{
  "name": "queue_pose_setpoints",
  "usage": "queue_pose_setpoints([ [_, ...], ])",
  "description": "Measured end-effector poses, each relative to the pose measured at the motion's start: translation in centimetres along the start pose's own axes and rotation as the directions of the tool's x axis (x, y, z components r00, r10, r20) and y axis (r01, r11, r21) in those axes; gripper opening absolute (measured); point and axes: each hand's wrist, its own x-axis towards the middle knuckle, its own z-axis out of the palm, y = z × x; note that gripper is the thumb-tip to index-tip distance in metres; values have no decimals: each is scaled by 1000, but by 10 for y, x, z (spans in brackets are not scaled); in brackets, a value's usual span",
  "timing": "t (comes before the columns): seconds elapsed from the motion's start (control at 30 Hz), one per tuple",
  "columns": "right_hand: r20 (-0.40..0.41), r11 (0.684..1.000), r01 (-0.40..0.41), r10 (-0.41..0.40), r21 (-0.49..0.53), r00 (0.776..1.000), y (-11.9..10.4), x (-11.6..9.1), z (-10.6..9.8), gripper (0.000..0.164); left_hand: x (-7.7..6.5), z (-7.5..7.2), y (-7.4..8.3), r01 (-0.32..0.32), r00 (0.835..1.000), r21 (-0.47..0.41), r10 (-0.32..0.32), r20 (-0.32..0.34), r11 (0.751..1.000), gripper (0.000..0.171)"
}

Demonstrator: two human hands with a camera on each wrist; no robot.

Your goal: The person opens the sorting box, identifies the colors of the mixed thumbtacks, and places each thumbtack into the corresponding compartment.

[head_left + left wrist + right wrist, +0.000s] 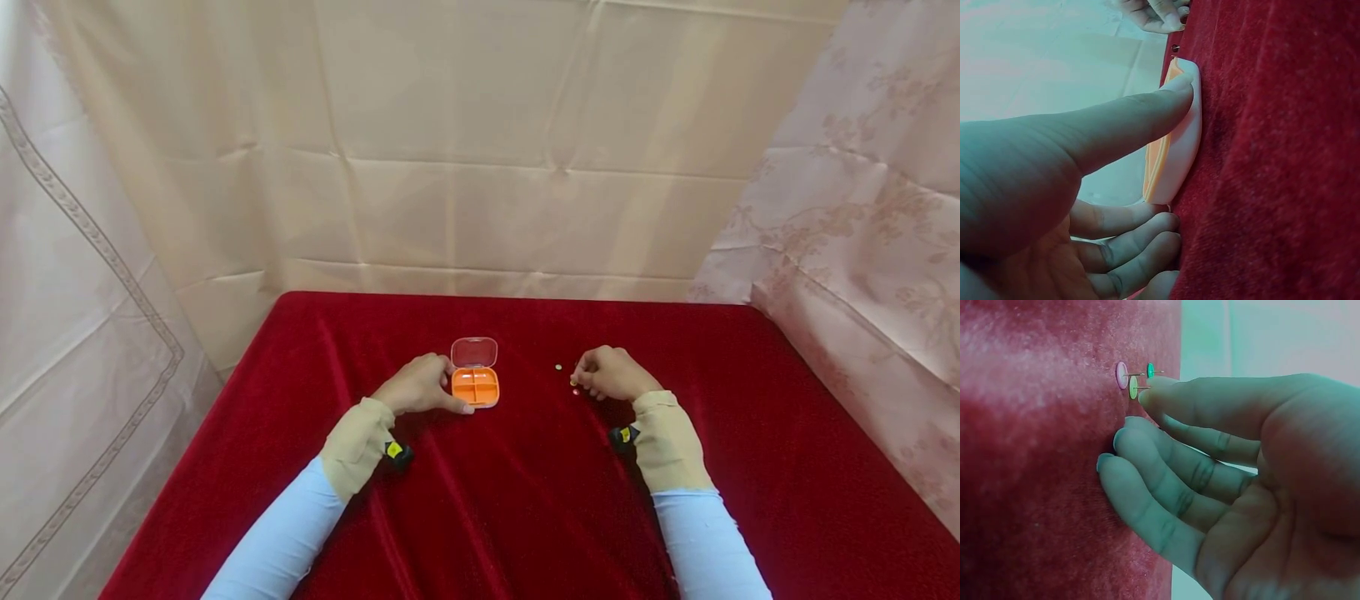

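An orange pill box [475, 388] with four-way dividers lies on the red cloth, its clear lid [474, 352] raised at the back. My left hand [423, 385] steadies it, thumb along the white front wall [1184, 134] and fingers by its left side. To the right, my right hand [613, 372] pinches a yellow thumbtack [1134, 387] by its pin between thumb and index finger, close over the cloth. A pink thumbtack [1122, 375] and a green thumbtack [1150, 370] lie beside it, points up. The other right fingers curve down at the cloth.
Red velvet cloth [480, 500] covers the table, with soft folds toward the front. A beige curtain [480, 167] hangs behind the far edge, and patterned curtains hang at the left [75, 292] and right [862, 183].
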Motion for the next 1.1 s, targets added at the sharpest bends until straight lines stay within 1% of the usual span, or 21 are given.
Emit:
queue_pose_setpoints([
  [0.17,-2,1000,3,-3,3,1000,1,0,0,10,1,0,0,7,1000,6,-7,-2,1000,62],
  [0.3,-4,1000,3,-3,-7,1000,3,0,0,10,1,0,0,0,1000,10,0,-5,1000,63],
  [0.43,-9,1000,-23,23,3,1000,3,1,1,12,1,0,0,-2,1000,8,2,-5,1000,63],
  [0.5,-17,998,-33,34,52,999,3,1,2,12,0,0,0,2,1000,7,-2,-4,1000,63],
  [0.53,-24,995,-37,39,95,999,3,2,2,13,0,0,0,4,1000,6,-4,-2,1000,63],
  [0.57,-30,987,-35,41,154,999,4,2,2,14,0,0,0,6,1000,7,-6,-1,1000,63],
  [0.6,-32,973,-30,39,229,999,4,3,2,16,0,0,1,9,1000,6,-9,0,1000,63],
  [0.63,-28,948,-22,33,318,999,4,3,2,19,-1,-1,1,10,1000,5,-10,1,1000,63],
  [0.67,-21,909,-16,27,416,999,4,4,2,21,-1,-1,1,11,1000,4,-11,2,1000,63],
  [0.7,-9,859,-15,22,512,1000,4,5,3,23,-1,-1,1,11,1000,2,-11,2,1000,62],
  [0.73,8,800,-18,17,599,1000,5,5,3,25,-1,-1,1,11,1000,0,-11,3,1000,62],
  [0.8,50,674,-39,3,738,999,6,6,3,25,-2,-1,1,11,1000,-4,-11,4,1000,62],
  [0.83,69,618,-50,-6,784,998,7,7,4,22,-2,-1,1,10,1000,-8,-10,5,1000,61],
  [0.9,101,525,-62,-45,849,994,8,7,4,15,-2,-1,1,10,1000,-12,-10,6,1000,60],
  [0.97,123,448,-65,-103,892,987,10,8,6,8,-2,-1,1,9,1000,-14,-8,6,1000,60],
  [1.0,134,411,-66,-140,909,981,10,8,6,7,-2,-1,1,8,1000,-17,-8,5,1000,59],
  [1.1,160,302,-84,-235,949,959,12,10,9,13,-3,-1,2,9,1000,-21,-9,2,1000,60],
])
